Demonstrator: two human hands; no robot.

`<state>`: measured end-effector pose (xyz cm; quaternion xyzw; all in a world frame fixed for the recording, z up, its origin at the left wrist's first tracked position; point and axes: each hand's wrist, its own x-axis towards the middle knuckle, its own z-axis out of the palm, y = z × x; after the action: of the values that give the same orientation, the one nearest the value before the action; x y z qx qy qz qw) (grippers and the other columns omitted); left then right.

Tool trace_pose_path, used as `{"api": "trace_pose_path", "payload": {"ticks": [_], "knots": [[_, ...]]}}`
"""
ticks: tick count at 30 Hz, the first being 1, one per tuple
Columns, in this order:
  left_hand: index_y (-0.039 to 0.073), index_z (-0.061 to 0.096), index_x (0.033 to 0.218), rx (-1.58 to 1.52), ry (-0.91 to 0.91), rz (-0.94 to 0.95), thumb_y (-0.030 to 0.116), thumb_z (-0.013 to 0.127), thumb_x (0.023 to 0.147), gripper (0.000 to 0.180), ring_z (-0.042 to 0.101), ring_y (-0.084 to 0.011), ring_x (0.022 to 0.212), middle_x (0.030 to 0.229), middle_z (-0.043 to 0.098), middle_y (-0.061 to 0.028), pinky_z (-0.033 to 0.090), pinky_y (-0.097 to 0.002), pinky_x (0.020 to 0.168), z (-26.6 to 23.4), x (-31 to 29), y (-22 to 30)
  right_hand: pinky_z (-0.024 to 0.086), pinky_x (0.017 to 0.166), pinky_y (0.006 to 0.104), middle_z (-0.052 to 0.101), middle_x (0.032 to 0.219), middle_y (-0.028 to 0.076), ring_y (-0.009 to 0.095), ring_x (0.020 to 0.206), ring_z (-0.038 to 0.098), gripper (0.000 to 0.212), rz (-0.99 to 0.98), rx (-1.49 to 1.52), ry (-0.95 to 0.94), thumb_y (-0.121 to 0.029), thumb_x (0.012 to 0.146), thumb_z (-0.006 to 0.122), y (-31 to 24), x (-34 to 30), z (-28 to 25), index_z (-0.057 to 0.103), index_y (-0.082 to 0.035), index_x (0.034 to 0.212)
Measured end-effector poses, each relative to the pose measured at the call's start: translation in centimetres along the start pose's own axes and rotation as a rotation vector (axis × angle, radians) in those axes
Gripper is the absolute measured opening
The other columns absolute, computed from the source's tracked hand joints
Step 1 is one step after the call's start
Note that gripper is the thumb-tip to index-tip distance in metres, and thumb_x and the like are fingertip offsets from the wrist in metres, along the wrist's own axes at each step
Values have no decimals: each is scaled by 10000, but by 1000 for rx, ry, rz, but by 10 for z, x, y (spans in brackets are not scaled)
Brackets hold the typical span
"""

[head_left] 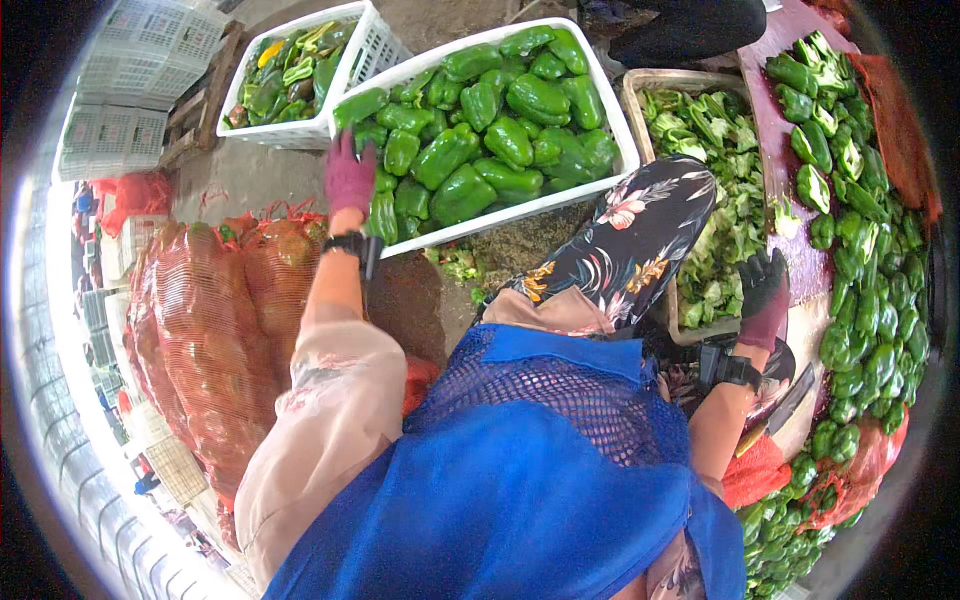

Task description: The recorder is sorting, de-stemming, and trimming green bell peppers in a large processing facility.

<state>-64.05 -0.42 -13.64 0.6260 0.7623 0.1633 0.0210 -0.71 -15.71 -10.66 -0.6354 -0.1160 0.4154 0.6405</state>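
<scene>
My left hand (350, 172), in a purple glove, is at the left rim of a white crate (489, 216) heaped with green bell peppers (462, 194). Its fingers are stretched out over the peppers at that edge, and I see nothing held in them. My right hand (764, 292), in a purple glove with dark fingers, is beside the right rim of a shallow tray (634, 100) of cut green pepper pieces (715, 215). Those fingers are slightly apart with nothing visible in them. A knife (792, 398) lies close to my right wrist.
A smaller white crate (290, 135) of mixed pepper scraps stands at the far left. Red mesh sacks (205, 340) fill the left side. Whole and cut peppers (865, 300) lie piled along the right, by a pinkish board (772, 90). Another person's dark-clothed leg (690, 35) is at the top.
</scene>
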Motion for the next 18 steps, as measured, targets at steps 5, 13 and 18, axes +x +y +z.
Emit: {"api": "trace_pose_path", "payload": {"ticks": [5, 13, 18], "knots": [[151, 446, 1312, 116, 112, -81, 341, 616, 792, 579, 496, -371, 1138, 1309, 462, -185, 425, -422, 940, 21, 99, -39, 449, 904, 444, 481, 1205, 156, 282, 1045, 499, 441, 55, 72, -24, -270, 921, 515, 7, 5, -7, 422, -61, 1298], [160, 615, 1128, -81, -144, -109, 348, 654, 759, 416, 530, -354, 1077, 1177, 554, -151, 441, -423, 901, 64, 104, -38, 519, 805, 379, 571, 1096, 160, 269, 932, 600, 432, 16, 43, -72, -257, 905, 536, 18, 6, -10, 460, -8, 1250], [274, 513, 1229, 429, -252, 24, 354, 578, 828, 414, 535, -344, 1066, 1241, 493, -100, 453, -477, 852, 22, 111, -9, 488, 854, 405, 528, 1152, 140, 274, 997, 560, 420, 31, -23, -34, -277, 920, 499, 8, -5, -7, 456, -28, 1255]]}}
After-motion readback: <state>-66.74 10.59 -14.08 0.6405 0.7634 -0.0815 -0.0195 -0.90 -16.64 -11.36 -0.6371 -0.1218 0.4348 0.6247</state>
